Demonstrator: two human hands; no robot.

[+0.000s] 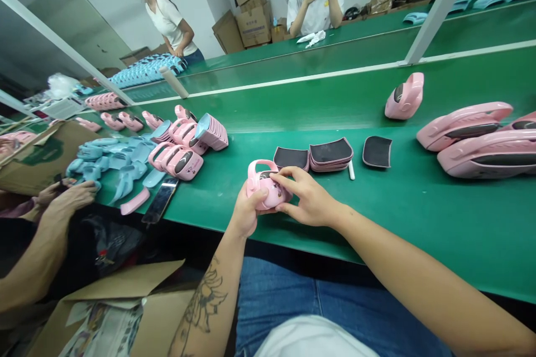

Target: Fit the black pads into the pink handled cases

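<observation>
Near the table's front edge I hold a pink plastic casing (pixel 274 194) with a loop handle, a dark window and a small printed picture. My left hand (pixel 247 209) is closed around its left side, the thumb on its front. My right hand (pixel 307 195) grips the right side, fingers on the top by the dark window and thumb lower down. Just behind it lie black-faced curved panels with pink edges, a stack (pixel 330 154) and another panel group (pixel 291 157). A single black panel (pixel 377 152) lies farther right, and a small white stick (pixel 351 170) is beside the stack.
Pink casings (pixel 180 162), stacked curved panels (pixel 213 133), blue parts (pixel 121 156) and a phone (pixel 161 199) lie left. Larger pink shells (pixel 486 142) and an upright casing (pixel 405 96) stand right. A co-worker's hand (pixel 75 195) is at left; an open carton (pixel 113 312) sits below.
</observation>
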